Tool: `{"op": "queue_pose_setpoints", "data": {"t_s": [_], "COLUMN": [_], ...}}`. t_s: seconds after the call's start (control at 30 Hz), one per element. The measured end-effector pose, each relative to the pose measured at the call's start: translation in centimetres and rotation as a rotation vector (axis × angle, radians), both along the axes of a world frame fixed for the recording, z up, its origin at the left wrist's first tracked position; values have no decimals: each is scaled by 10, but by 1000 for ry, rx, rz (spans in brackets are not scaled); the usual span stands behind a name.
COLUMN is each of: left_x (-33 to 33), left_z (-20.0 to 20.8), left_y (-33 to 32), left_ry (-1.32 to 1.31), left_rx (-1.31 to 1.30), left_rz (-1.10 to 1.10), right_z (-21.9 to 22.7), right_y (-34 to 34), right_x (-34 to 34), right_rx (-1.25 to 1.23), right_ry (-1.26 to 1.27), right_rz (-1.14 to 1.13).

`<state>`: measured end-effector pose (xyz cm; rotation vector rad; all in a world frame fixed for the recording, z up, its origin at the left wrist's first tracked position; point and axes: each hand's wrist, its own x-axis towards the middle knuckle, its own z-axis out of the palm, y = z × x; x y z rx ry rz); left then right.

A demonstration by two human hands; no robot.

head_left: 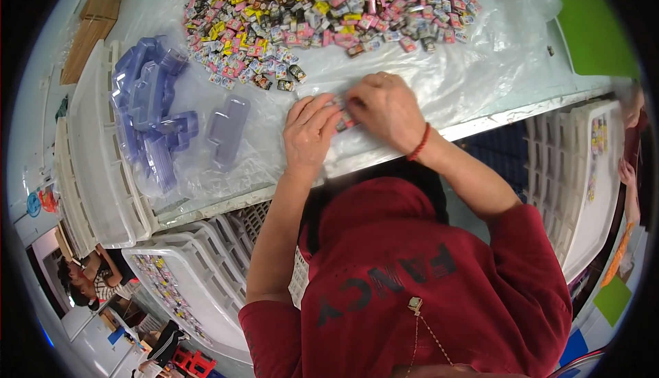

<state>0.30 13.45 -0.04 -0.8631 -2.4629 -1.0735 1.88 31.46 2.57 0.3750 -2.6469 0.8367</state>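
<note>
My left hand (pixel 309 134) rests near the table's front edge with its fingers bent together over something mostly hidden. Beside it my right hand (pixel 390 111), a red cord round its wrist, is closed with its fingertips lowered toward the left ones; slight blur covers them. A small pink and dark wrapped piece (pixel 345 124) shows between the hands. Whatever else they hold is hidden under the fingers. Beyond the hands lies a wide heap of small wrapped pieces (pixel 329 7) in pink, yellow, white and black. To the left is a single clear plastic tray (pixel 228 131).
Stacked clear plastic trays (pixel 147 96) stand at the table's left. Clear sheeting (pixel 439 86) covers the tabletop. White crates (pixel 103 151) stand at the left, with more crates (pixel 576 179) below right. A green panel (pixel 594 28) is at far right. Other people (pixel 89 278) are in the background.
</note>
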Motion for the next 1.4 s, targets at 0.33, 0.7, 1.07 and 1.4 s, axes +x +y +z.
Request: {"op": "queue_pose_setpoints", "data": {"t_s": [0.33,0.7,1.07,1.4], "left_x": [3,3,7,10], "left_z": [1,-1,10,2], "left_y": [-4,-6,2,-3], "left_ry": [-10,-33,-179,-212], "left_rx": [-30,-41,-116,-157], "left_rz": [-16,-27,-69,-86], "right_z": [-16,-16,-16,12], "right_y": [7,6,122,87], "right_x": [8,23,-18,-15], "right_rx": [142,190,147,182], "right_ry": [178,195,104,35], "right_rz": [119,51,-322,-341]}}
